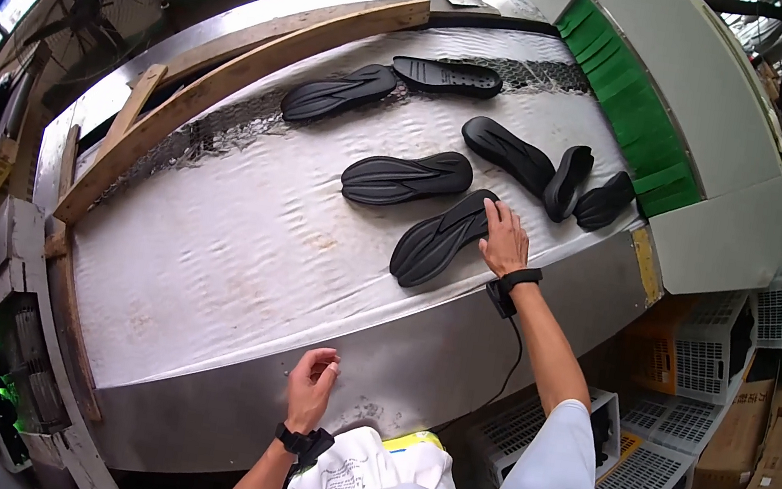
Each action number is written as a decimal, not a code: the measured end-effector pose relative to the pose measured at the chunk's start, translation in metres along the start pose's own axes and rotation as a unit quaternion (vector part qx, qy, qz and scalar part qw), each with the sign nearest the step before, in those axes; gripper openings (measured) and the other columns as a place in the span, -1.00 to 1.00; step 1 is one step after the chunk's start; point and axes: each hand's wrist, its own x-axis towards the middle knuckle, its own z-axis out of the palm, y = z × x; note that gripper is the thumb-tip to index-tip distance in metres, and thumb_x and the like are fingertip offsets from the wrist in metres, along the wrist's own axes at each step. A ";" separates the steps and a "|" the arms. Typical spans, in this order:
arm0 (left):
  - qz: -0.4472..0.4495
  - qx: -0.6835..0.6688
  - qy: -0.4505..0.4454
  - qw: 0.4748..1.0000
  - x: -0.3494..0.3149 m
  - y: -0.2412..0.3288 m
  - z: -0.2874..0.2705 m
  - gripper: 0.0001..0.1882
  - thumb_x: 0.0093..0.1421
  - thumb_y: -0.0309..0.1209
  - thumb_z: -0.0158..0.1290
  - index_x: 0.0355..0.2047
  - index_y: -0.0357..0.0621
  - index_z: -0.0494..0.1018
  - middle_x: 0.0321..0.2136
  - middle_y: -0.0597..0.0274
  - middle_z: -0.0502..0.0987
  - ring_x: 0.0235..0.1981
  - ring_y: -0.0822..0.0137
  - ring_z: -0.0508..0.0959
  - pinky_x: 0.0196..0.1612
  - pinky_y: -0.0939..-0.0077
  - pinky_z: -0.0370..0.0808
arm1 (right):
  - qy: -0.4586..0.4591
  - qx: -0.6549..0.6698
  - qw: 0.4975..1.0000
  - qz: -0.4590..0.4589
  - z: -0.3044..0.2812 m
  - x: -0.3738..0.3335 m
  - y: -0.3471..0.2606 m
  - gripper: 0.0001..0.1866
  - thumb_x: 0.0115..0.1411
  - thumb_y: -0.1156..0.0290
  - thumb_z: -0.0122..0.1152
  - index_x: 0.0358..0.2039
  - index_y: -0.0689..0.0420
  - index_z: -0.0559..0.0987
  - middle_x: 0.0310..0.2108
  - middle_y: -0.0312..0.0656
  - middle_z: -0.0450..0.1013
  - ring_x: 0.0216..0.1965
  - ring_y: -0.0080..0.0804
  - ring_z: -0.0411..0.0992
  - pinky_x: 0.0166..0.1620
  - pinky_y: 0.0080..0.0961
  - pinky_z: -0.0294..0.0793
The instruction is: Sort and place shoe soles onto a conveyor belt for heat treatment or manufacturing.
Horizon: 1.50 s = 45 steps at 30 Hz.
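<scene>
My right hand (505, 238) is at the upper end of a black shoe sole (440, 240), its fingers over the end and its thumb at the side. This sole lies slantwise near the front edge of a white cloth-covered belt (203, 287). My left hand (314, 382) hangs by the belt's front edge, fingers loosely curled and nothing visible in it. Just beyond the touched sole lies another black sole (407, 177). To the right, a sole (508, 154) lies beside a tilted one (568, 183) and a further one (606, 201).
Two more soles, one (341, 93) overlapped by the other (446, 77), lie at the back by the belt's frayed strip. A wooden rail (257, 58) borders the far left. Green curtain flaps (629, 103) hang in a machine opening at right. Plastic crates (643, 485) and cartons stand below right.
</scene>
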 end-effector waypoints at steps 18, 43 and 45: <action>-0.058 -0.236 0.125 0.962 0.098 0.025 0.137 -0.51 0.25 -0.49 0.20 0.14 -0.32 0.31 0.02 0.18 0.49 0.01 0.38 0.50 0.12 0.47 0.44 | -0.282 0.257 0.898 -0.222 -0.013 -0.026 -0.082 0.02 -0.05 -0.27 0.42 0.21 0.27 0.38 0.11 0.12 0.40 0.14 0.15 0.38 0.17 -0.06 0.38; 0.169 -0.181 0.521 0.817 -0.041 -0.001 -0.223 -0.56 0.31 -0.46 0.10 0.16 -0.29 0.33 -0.05 0.24 0.52 -0.05 0.43 0.48 0.09 0.49 0.41 | -0.362 0.456 0.813 0.015 -0.011 -0.141 -0.249 -0.02 -0.10 0.37 0.48 0.35 0.30 0.24 0.18 0.04 0.36 0.16 -0.18 0.37 0.23 -0.37 0.33; 0.198 -0.172 0.582 0.770 -0.056 -0.006 -0.308 -0.53 0.29 -0.38 0.14 0.15 -0.31 0.34 -0.07 0.19 0.53 -0.07 0.36 0.50 0.05 0.45 0.43 | -0.344 0.426 0.837 -0.017 -0.003 -0.161 -0.288 -0.01 -0.11 0.34 0.49 0.35 0.29 0.25 0.19 0.07 0.35 0.19 -0.13 0.36 0.25 -0.32 0.31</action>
